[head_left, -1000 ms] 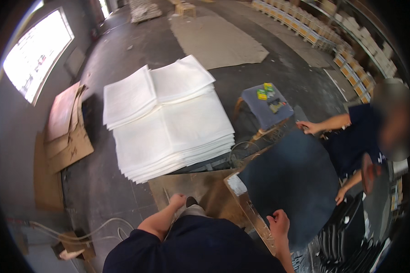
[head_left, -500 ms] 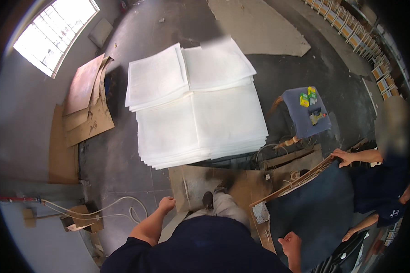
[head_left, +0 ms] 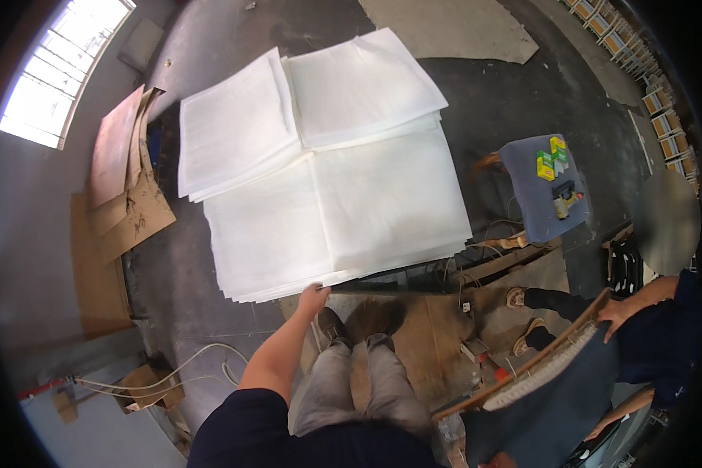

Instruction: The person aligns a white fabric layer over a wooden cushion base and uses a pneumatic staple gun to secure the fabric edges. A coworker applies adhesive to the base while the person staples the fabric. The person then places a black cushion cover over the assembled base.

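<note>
Wide stacks of thin white padding sheets lie in front of me. My left hand reaches to their near edge, its fingers closed on the edge of a white sheet at the middle. To my right, a wooden-framed panel covered in dark grey fabric stands tilted, pale padding showing along its frame. A co-worker's hand grips its upper corner, and the co-worker's other hand rests at its far right side. Only a small part of my right hand shows at the bottom edge, over the dark fabric; its fingers are hidden.
A stool with a blue-grey top holds yellow-green boxes and a nail gun. Cardboard sheets lean at the left wall. A pale hose loops over the floor near an open carton. Brown board lies under my feet.
My left hand has moved forward and right onto the sheets' near edge. My right hand has dropped mostly out of view. The dark panel has tilted up, its corner in the co-worker's hand.
</note>
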A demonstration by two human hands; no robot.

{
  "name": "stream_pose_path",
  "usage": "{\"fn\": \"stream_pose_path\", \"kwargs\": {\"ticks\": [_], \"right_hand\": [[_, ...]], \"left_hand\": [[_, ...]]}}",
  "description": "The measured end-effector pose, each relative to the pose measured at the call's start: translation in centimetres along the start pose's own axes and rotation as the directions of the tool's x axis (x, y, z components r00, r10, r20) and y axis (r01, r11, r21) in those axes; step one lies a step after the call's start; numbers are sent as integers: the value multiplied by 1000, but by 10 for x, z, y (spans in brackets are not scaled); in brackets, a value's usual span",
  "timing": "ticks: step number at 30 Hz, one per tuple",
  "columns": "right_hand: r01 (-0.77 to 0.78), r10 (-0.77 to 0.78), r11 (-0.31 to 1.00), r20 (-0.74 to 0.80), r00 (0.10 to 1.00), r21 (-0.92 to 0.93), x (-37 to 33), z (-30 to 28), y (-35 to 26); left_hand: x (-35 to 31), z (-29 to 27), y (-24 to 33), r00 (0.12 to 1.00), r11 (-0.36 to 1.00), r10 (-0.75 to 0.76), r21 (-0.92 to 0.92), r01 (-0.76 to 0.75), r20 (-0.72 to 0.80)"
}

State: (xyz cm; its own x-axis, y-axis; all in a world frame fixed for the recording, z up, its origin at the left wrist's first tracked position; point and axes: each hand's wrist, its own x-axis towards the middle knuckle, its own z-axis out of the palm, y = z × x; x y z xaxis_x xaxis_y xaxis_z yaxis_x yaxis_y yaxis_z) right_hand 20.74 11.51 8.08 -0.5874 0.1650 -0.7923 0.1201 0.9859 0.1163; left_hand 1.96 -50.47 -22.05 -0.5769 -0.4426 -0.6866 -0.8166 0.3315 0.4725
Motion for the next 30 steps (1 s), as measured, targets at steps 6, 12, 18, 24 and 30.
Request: {"fn": "stream_pose_path", "kwargs": {"ticks": [6, 12, 18, 24, 30], "right_hand": [[88, -80, 984, -59, 995, 157, 1, 1, 11], [2, -4, 997, 24, 1000, 83, 20, 11, 14], [-87, 85, 996, 72, 994, 35, -18, 15, 6], [-142, 144, 988, 26, 989, -62, 10, 8, -1], [-338, 339, 941, 95, 936, -27, 1, -2, -36]], "left_hand": [[186, 40, 15, 951, 943, -103, -332, 1, -292], [250, 90, 46, 992, 635, -113, -772, 24, -63], [251, 157, 117, 998, 392, -23, -919, -44, -58], [292, 122, 22, 897, 944, -133, -329, -15, -423], [269, 125, 50, 977, 671, -158, -741, -1, -144]]}}
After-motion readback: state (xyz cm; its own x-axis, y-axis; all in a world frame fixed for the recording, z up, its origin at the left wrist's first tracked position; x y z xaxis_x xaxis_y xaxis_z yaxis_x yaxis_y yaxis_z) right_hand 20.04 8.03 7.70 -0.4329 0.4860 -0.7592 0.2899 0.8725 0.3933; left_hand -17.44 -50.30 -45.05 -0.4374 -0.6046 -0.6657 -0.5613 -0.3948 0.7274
